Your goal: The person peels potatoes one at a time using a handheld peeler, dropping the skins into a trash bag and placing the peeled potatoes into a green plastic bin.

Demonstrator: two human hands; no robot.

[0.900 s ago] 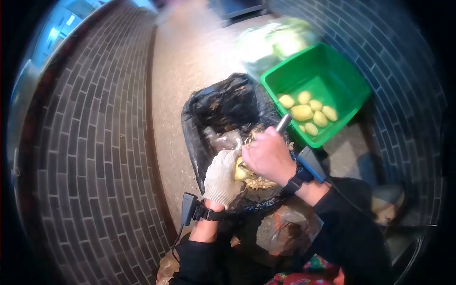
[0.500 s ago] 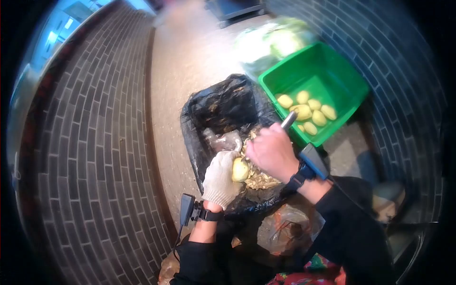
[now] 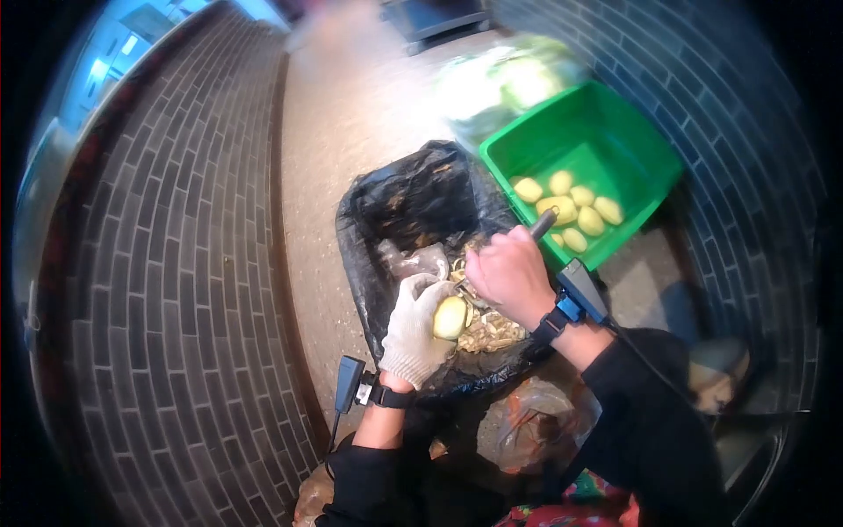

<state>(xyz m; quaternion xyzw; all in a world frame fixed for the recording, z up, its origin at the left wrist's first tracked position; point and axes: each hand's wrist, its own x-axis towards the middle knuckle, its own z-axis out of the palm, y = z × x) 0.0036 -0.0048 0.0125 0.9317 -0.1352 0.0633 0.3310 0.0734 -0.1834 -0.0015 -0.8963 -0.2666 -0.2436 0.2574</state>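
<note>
My left hand (image 3: 415,325), in a white knitted glove, is closed around a peeled yellow potato (image 3: 450,317) above the black-lined bin. My bare right hand (image 3: 511,277) grips a peeler by its dark handle (image 3: 544,225), which sticks out past the fist toward the green crate. The peeler's working end is mostly hidden, close to the potato's upper right side. Below both hands, a heap of potato peelings (image 3: 492,332) lies in the bin, with a crumpled clear plastic bag (image 3: 417,262) beside it.
A black bin liner (image 3: 364,255) covers the bin's walls. Right of it, a green crate (image 3: 645,145) holds several peeled potatoes (image 3: 590,220). Behind are bagged cabbages (image 3: 522,81). Another plastic bag (image 3: 527,426) lies near my lap. Brick walls (image 3: 189,263) stand on both sides.
My right hand has shifted slightly up and right, away from the potato, with the peeler tilted a little differently. The potato has turned in my left hand and shows more peeled surface.
</note>
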